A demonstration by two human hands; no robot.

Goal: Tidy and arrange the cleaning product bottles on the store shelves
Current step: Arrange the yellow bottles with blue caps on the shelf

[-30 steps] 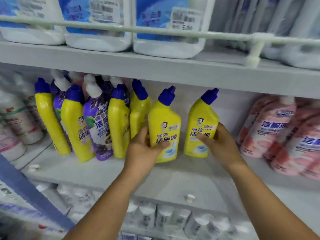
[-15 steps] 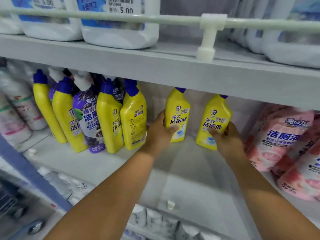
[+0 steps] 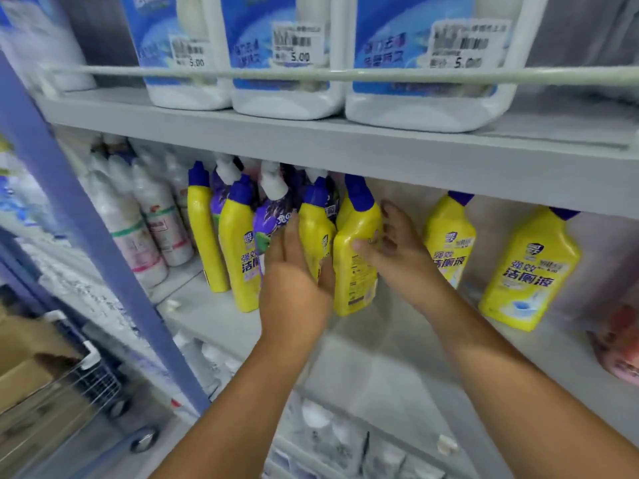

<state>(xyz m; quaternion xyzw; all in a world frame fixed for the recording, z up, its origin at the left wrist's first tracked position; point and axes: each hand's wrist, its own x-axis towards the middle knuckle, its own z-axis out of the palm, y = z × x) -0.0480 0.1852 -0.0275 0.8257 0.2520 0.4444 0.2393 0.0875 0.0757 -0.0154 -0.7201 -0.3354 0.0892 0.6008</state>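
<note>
The yellow bottles (image 3: 356,264) are glossy plastic, smooth enough to catch highlights down their sides, with dark blue plastic caps (image 3: 359,191) of a duller sheen. Their printed labels look like thin glossy film. The purple bottle (image 3: 269,219) wears a shiny printed wrap under a white plastic cap. On the upper shelf (image 3: 345,146), the white jugs (image 3: 425,108) are slightly translucent, satin plastic with glossy blue labels and matt paper price stickers (the print is blurred). The shelf boards look like matt grey painted metal, smooth. At lower left, brown cardboard (image 3: 24,371) looks rough and dull beside bright metal wire (image 3: 93,378).
</note>
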